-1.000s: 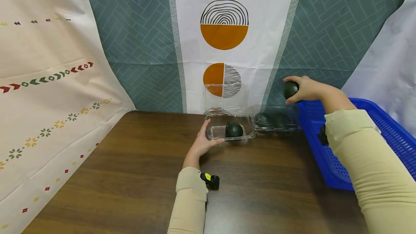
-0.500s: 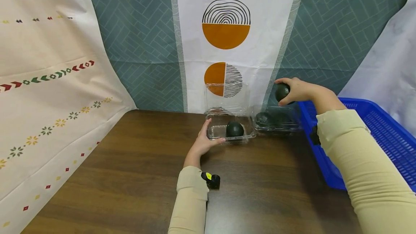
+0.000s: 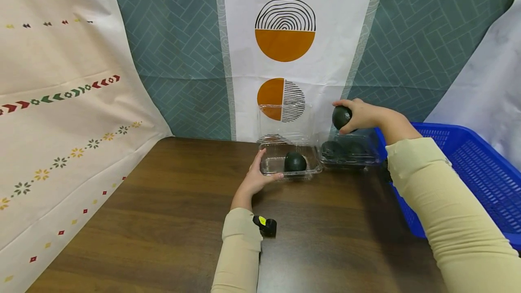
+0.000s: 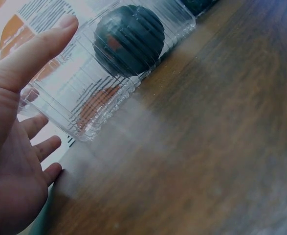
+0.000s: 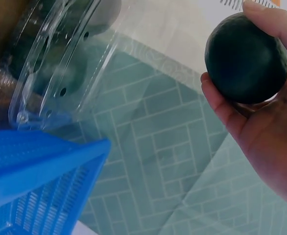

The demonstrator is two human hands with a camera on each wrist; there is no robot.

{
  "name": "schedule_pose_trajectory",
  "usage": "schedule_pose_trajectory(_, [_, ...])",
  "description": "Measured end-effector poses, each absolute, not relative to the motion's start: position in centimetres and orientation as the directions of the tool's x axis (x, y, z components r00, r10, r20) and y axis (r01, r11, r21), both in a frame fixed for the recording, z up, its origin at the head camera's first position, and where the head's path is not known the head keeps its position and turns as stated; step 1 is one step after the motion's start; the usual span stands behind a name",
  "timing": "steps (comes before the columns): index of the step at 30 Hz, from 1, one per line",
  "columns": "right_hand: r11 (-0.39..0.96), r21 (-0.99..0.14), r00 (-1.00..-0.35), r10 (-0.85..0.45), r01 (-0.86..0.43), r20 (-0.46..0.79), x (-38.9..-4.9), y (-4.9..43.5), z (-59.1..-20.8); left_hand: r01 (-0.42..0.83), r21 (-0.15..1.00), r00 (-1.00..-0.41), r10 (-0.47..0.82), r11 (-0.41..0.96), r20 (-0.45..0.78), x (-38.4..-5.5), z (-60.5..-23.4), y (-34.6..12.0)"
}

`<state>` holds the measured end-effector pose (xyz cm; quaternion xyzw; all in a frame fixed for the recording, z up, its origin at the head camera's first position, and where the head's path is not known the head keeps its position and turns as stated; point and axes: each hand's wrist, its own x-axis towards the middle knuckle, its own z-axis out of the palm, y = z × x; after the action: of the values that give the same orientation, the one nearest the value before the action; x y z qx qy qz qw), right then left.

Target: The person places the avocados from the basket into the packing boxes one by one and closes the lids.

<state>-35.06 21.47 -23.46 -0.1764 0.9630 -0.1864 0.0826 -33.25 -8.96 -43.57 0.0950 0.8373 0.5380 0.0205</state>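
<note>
My left hand steadies an open clear plastic clamshell box at its near left corner, thumb along the front wall and index finger at the left side. The box's lid stands raised behind it. Inside, toward the right, lies one dark green avocado, which also shows through the ribbed wall in the left wrist view. Another avocado is gripped between the thumb and fingers of my right hand, up in the air. That hand is over the left part of a closed clamshell box holding dark avocados.
A blue perforated plastic basket stands at the right, close beside the closed box. The brown wooden table stretches forward and left. Patterned cloths hang behind and along the sides.
My right hand has moved left with its avocado, from beside the basket to over the closed box. The left hand stays at the open box.
</note>
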Motion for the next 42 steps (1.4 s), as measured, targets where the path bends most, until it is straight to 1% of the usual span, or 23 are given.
schedule_pose_trajectory(17, [0.841,-0.408,-0.9,-0.426,-0.356,-0.093,-36.1,17.6,-25.2,0.085,0.907,-0.987,0.156,0.412,0.022,-33.2,-43.7,-9.2])
schedule_pose_trajectory(24, [0.832,-0.427,-0.89,-0.44,-0.354,-0.121,-36.6,16.2,-26.1,0.074,0.897,-0.988,0.152,0.437,0.007,-33.4,-44.0,-9.2])
schedule_pose_trajectory(33, [0.832,-0.414,-0.89,-0.444,-0.369,-0.1,-37.0,14.8,-27.0,0.048,0.901,-0.988,0.155,0.431,-0.021,-33.5,-43.9,-9.1])
schedule_pose_trajectory(42, [0.833,-0.405,-0.883,-0.455,-0.376,-0.117,-37.4,12.9,-28.2,0.032,0.896,-0.987,0.157,0.443,-0.042,-33.4,-43.5,-8.9])
